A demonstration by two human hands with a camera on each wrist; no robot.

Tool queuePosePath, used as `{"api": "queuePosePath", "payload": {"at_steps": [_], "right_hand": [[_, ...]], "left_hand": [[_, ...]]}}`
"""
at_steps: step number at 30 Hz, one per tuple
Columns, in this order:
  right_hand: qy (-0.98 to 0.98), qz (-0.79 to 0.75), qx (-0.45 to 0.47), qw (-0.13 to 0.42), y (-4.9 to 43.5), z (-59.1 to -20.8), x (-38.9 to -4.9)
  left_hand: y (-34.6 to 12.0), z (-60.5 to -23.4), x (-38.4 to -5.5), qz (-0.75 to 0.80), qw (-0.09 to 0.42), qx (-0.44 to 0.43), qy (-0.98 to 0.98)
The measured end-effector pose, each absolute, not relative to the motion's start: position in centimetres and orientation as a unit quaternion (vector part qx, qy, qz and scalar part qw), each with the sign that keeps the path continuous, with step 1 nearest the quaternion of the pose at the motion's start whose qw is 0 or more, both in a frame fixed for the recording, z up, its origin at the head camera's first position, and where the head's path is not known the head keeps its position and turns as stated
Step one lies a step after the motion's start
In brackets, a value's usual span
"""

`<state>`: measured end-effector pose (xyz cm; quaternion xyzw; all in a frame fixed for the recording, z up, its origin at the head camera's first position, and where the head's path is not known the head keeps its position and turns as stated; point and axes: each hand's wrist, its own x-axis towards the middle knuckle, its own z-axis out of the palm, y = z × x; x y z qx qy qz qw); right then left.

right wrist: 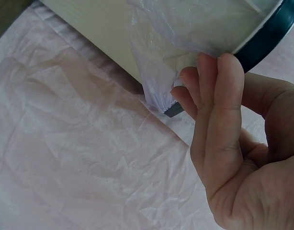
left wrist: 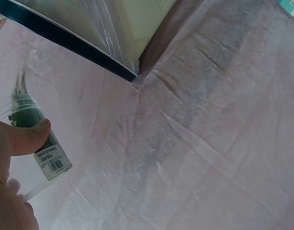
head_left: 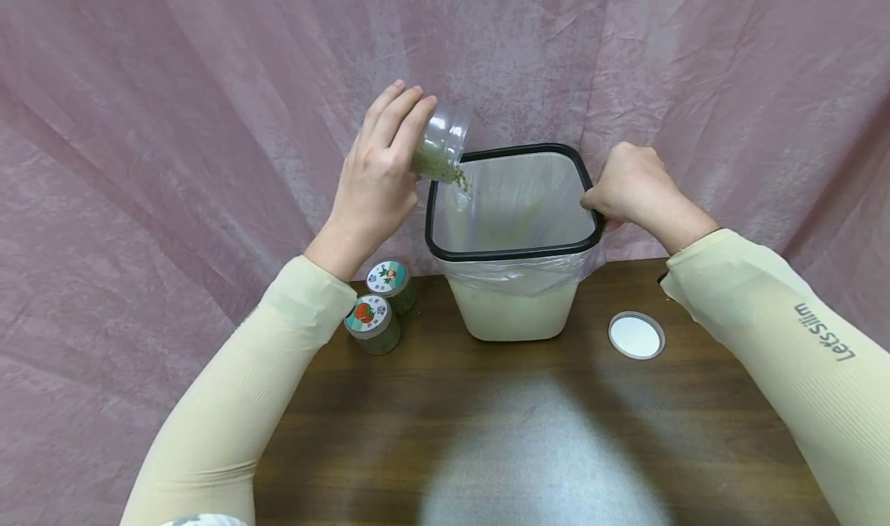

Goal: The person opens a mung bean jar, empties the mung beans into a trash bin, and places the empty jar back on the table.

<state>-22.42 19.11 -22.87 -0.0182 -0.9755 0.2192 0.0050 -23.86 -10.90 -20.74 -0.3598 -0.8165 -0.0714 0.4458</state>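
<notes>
My left hand grips a clear plastic jar, tipped over the left rim of a trash can. Green bits slide out of the jar's mouth towards the can. In the left wrist view the thumb presses on the jar, above a barcode label. The can is cream, with a black rim and a clear bag folded over it. At the right side of the rim, my right hand holds on, thumb over the top and fingers beneath, as the right wrist view also shows.
Two lidded jars stand left of the can, one with a tomato picture, the other a teal-edged lid. A round white lid lies on the wooden table at the right. Pink cloth hangs behind.
</notes>
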Motion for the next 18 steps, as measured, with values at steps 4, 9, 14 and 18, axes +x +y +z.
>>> {"api": "queuePosePath", "payload": {"at_steps": [4,9,14,18], "right_hand": [[-0.976,0.217,-0.018,0.006,19.12,-22.91,-22.42],[-0.975,0.221,-0.019,0.005,19.17,-22.87,-22.42],[-0.974,0.224,-0.018,0.001,19.17,-22.82,-22.37],[-0.975,0.222,-0.018,0.001,19.18,-22.8,-22.38]], "left_hand": [[-10.92,-20.79,-23.86,-0.071,0.446,-0.36,-0.816],[-10.9,-20.75,-23.92,-0.072,0.451,-0.363,-0.812],[-10.92,-20.7,-23.93,-0.071,0.455,-0.366,-0.809],[-10.9,-20.69,-23.89,-0.071,0.453,-0.368,-0.809]]}}
